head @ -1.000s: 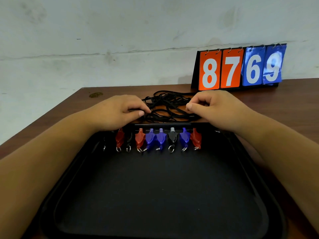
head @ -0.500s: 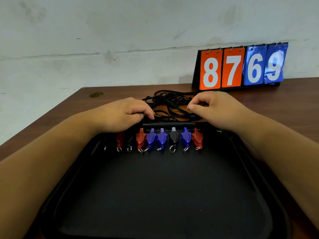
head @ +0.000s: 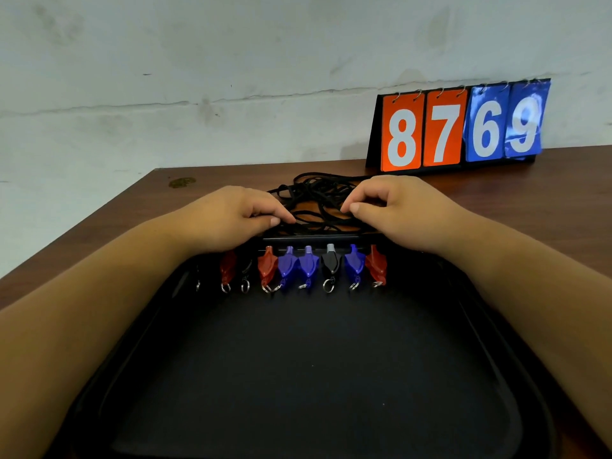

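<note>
From my distant place I see both hands at the far edge of the black rectangular plastic tray point(head: 298, 376), working on the tangle of thin black cords point(head: 318, 202). This tangle lies on the brown wooden table point(head: 99, 226), just behind the far rim of the tray, and it is between the two hands.

The left hand point(head: 231, 217) has its fingers curled. Its thumb point(head: 273, 221) and forefinger come together on one strand at the left side of the tangle, so it pinches this strand close to the table. The right hand point(head: 400, 210) is also curled, with the knuckles up. Its thumb point(head: 354, 208) meets the forefinger on a strand at the right side of the tangle. The other fingers of this hand bend down over the cords, and I cannot tell if they touch them. The two pinching points are near each other, with some loops of cord between them.

Just in front of the fingers, inside the tray along its far wall, stands a row of small plastic whistles point(head: 308, 266) in red, blue and black, each with a metal ring. Both wrists pass over this row. Further right on the table stands a flip scoreboard point(head: 460, 127) that shows 8769, against the white wall point(head: 231, 61).
</note>
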Tool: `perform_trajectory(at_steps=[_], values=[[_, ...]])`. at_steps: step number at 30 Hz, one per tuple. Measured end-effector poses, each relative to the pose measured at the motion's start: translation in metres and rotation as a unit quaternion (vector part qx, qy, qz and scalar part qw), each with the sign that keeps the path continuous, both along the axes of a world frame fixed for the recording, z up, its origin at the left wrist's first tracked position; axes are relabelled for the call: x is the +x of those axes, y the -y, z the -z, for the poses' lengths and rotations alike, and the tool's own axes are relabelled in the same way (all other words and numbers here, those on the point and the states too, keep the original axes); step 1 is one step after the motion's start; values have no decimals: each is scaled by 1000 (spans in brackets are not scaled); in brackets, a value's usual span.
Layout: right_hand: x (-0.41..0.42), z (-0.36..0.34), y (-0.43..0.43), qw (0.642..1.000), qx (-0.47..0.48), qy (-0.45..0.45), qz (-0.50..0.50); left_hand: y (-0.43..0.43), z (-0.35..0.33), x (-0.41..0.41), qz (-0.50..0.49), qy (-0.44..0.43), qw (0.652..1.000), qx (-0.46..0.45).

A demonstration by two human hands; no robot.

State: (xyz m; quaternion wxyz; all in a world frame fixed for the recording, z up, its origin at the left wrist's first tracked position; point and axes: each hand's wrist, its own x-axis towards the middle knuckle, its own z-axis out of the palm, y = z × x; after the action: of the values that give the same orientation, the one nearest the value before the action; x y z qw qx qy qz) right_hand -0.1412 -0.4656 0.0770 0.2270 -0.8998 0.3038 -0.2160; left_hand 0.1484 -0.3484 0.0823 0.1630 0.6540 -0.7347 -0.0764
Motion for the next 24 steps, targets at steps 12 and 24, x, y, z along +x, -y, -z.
perform_trajectory(at_steps=[12, 24], values=[[4, -6, -9, 1000, -9, -13, -16, 5, -10, -13, -71, -91, 990, -78], [5, -9, -9, 998, -19, 45, -46, -10, -32, -35, -14, -136, 986, -100]])
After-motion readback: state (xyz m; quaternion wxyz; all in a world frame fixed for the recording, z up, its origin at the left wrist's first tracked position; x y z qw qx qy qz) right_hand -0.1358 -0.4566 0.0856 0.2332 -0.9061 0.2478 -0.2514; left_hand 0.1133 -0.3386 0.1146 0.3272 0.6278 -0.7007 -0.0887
